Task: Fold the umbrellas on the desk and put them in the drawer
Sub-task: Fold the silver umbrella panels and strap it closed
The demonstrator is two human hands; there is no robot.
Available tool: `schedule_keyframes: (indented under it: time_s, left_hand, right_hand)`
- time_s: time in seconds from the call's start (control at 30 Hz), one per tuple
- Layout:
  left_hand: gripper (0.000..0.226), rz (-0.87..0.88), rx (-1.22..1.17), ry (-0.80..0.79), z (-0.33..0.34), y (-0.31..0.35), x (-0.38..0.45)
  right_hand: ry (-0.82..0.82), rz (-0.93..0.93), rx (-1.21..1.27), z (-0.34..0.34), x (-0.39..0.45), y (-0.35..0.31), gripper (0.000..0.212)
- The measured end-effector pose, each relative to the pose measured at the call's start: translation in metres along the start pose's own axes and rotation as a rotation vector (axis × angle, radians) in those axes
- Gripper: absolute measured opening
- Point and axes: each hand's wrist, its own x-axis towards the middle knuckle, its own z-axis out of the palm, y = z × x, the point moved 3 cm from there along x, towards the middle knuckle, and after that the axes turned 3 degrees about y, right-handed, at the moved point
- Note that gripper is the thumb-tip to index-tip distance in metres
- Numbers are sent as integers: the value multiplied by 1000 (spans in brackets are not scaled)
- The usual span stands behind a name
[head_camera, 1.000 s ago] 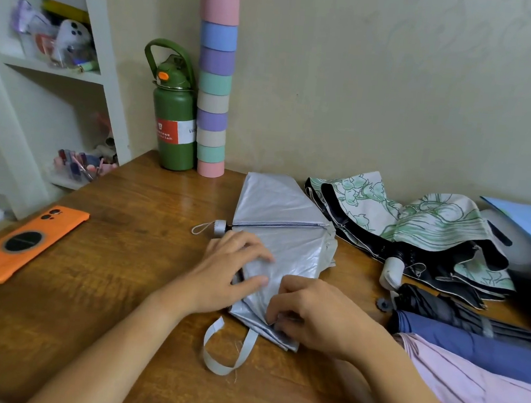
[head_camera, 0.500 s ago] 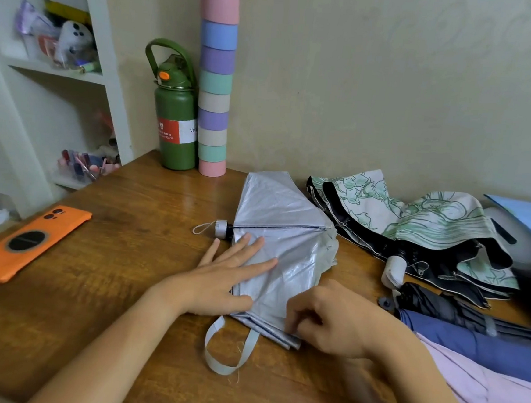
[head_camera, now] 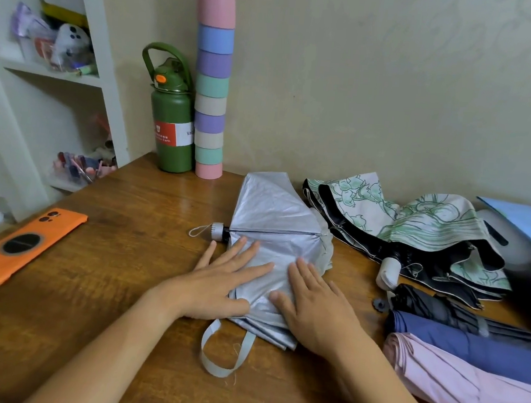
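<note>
Head view. Your left hand and right hand both lay flat, fingers straight and slightly spread, palms down on the silver umbrella; neither gripped anything. The two hands sat side by side, close but not touching, the left at 9 o'clock of the right. The silver umbrella lay collapsed at the centre of the wooden counter, canopy fanned out flat, its handle pointing to 9 o'clock with a small wrist loop beyond it. Its closure strap trailed in a loop off the near edge, toward 6 o'clock.

At 3 o'clock of the silver one lay the floral umbrella, loose and unfolded, black lining showing. Nearer you, at about 4 o'clock, lay the black umbrella, the navy umbrella and the pink umbrella, lying side by side.

At 9 o'clock, well apart from your hands, an orange phone lay face down. At 11 o'clock a green bottle stood against the wall, touching a stack of pastel cups.
</note>
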Motion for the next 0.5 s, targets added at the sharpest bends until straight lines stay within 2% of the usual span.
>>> schedule_keyframes:
  time_s: [0.13, 0.2, 0.27, 0.4, 0.5]
  left_hand:
    - [53, -44, -195, 70, -2, 2, 0]
    - [58, -65, -168, 86, -1, 3, 1]
    - [66, -64, -40, 63, 3, 2, 2]
    - [85, -32, 32, 14, 3, 0, 2]
    - [89, -29, 28, 3, 3, -1, 3]
  right_hand:
    - [99, 48, -66, -1, -1, -1, 75]
    - [75, 43, -77, 0, -2, -3, 79]
    - [63, 45, -76, -5, -2, -2, 77]
    - [40, 41, -41, -20, 0, -6, 56]
    - [-41, 50, -62, -35, 6, -3, 62]
